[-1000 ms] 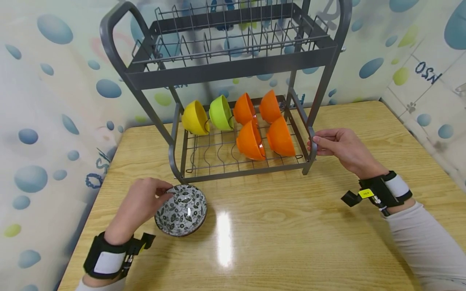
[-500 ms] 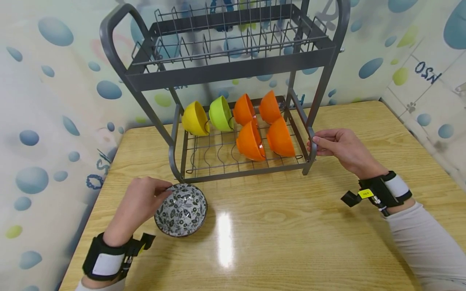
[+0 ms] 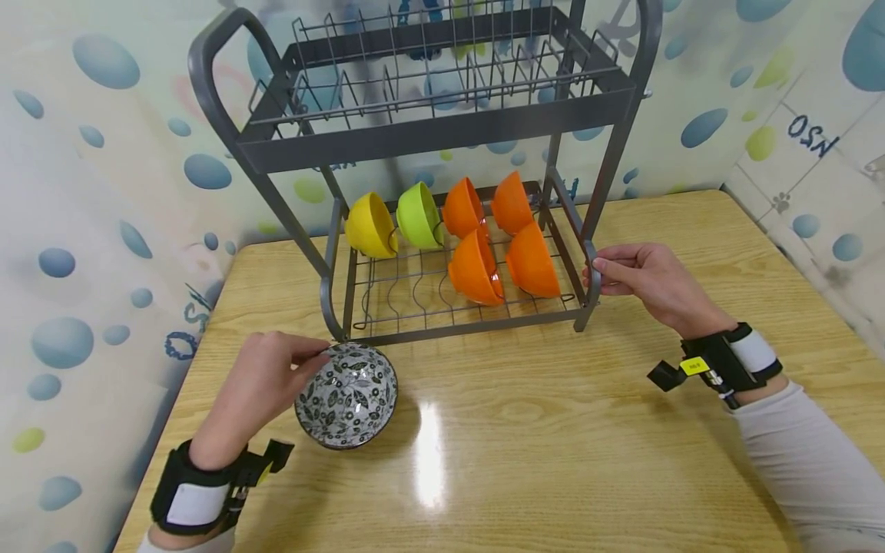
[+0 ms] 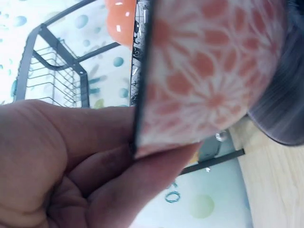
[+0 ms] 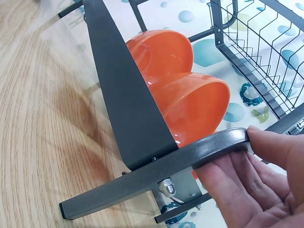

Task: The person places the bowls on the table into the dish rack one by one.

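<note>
My left hand (image 3: pixel 266 380) pinches the rim of a bowl (image 3: pixel 349 395) with a black-and-white leaf pattern inside. In the left wrist view the bowl's outside (image 4: pixel 209 71) is white with red flowers, and the thumb and fingers lie on either side of its dark rim. The bowl is tilted at the front left corner of a dark grey two-tier dish rack (image 3: pixel 442 330). At the rack's right side, my right hand (image 3: pixel 653 284) grips the curved side bar (image 5: pixel 209 145) between thumb and fingers.
On the lower tier stand a yellow bowl (image 3: pixel 369 226), a green bowl (image 3: pixel 418 216) and several orange bowls (image 3: pixel 473 269). A dark rounded object (image 4: pixel 289 95) shows beyond the held bowl in the left wrist view. The wooden table (image 3: pixel 525 461) meets a patterned wall (image 3: pixel 104 192) behind.
The left hand has shifted slightly up in the head view, and the patterned bowl has moved slightly up and right, with its tilt changing. The right hand stays on the rack.
</note>
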{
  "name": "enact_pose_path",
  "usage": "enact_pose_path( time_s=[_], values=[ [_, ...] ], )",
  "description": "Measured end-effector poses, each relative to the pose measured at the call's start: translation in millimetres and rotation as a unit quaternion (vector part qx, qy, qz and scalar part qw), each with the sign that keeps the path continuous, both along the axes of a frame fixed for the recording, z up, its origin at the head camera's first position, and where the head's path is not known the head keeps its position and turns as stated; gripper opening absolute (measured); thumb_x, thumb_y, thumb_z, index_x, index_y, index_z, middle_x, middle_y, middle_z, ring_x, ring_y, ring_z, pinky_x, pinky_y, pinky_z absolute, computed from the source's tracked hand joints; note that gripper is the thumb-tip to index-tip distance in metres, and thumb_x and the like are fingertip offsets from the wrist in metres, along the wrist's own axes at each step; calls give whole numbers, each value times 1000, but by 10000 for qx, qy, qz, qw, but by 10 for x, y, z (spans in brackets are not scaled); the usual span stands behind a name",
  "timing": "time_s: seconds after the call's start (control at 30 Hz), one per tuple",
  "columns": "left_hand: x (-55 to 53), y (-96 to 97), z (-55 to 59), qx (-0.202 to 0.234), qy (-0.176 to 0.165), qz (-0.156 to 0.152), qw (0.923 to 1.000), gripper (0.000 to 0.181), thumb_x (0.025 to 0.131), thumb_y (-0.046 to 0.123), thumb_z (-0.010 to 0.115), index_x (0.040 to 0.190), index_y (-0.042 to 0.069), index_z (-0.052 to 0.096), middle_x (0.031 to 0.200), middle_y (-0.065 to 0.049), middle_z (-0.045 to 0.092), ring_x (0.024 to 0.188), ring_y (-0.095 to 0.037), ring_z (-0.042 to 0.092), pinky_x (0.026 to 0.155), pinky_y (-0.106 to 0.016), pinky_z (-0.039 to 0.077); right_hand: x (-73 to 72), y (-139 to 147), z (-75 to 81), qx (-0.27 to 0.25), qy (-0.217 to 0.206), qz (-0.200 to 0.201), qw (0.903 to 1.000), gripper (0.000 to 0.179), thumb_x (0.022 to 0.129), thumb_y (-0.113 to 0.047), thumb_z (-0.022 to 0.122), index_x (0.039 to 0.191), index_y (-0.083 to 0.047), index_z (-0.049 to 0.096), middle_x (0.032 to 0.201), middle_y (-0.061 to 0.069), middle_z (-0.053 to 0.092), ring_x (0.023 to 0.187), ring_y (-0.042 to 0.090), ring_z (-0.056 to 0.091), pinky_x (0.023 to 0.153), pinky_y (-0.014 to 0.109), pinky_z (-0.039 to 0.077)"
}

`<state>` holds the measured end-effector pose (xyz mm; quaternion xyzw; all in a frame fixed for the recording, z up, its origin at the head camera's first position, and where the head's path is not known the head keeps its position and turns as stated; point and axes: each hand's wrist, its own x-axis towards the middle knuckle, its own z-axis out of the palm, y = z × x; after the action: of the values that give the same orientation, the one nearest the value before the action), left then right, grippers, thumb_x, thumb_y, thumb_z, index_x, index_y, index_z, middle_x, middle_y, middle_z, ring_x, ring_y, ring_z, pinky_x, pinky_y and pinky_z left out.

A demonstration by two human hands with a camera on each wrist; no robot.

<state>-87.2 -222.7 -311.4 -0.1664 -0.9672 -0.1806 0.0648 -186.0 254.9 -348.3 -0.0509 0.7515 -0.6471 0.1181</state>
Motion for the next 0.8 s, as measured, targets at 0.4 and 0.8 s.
enact_pose_path(
  time_s=[0.4, 0.8],
  values=[
    [-45, 190, 156, 214, -7, -218, 9995, 15, 84, 10, 71, 97, 7, 77, 86, -8, 75, 53, -6, 51, 43, -21, 38, 22, -19, 10, 206, 128, 14, 9997, 47, 92, -30, 61, 122, 5, 59, 99, 0, 74, 91, 12, 69, 80, 24, 56],
    [-94, 371, 175, 319, -131, -480, 9983, 17, 84, 10, 70, 100, 6, 76, 90, -10, 75, 48, -4, 46, 42, -21, 36, 280, -66, 361, 2945, 2841, -1209, 9044, 31, 88, -31, 67, 110, -9, 70, 97, 11, 73, 76, -16, 55, 68, 1, 43]
  ],
)
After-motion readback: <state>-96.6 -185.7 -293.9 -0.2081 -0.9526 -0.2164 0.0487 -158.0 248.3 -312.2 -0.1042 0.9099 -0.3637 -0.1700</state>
